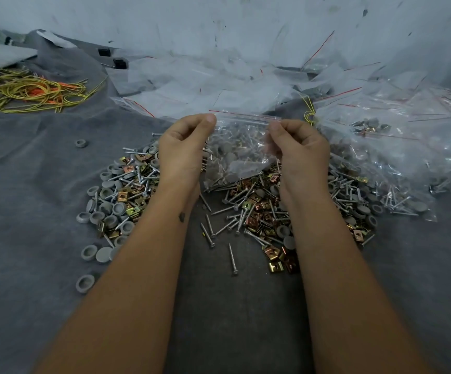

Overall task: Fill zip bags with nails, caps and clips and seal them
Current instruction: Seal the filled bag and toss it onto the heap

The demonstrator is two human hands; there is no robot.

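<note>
Two bare forearms reach in from the bottom edge over the grey surface (29, 211). The left hand (183, 144) and right hand (297, 147) hold one zip bag (239, 152) between them, raised above the heap. The left fingers (209, 119) are curled and pinch the left end of the bag's red-lined zip strip; the right fingers (274, 127) are curled and pinch its right end, so the strip runs taut from one hand to the other. Whether the strip is pressed closed along its length cannot be told. Through the clear film show grey caps and nails inside the bag.

Below and around the hands lies a loose heap: nails (233, 259), grey caps (89, 252) and brass-coloured clips (275, 252), mixed together. One cap (80, 143) lies apart on the left.

To the right sits a pile of filled bags (397, 163). Behind the hands, against the wall, lie many empty bags (192, 87) with red strips. At far left lies a tangle of yellow and orange cords (29, 90).
</note>
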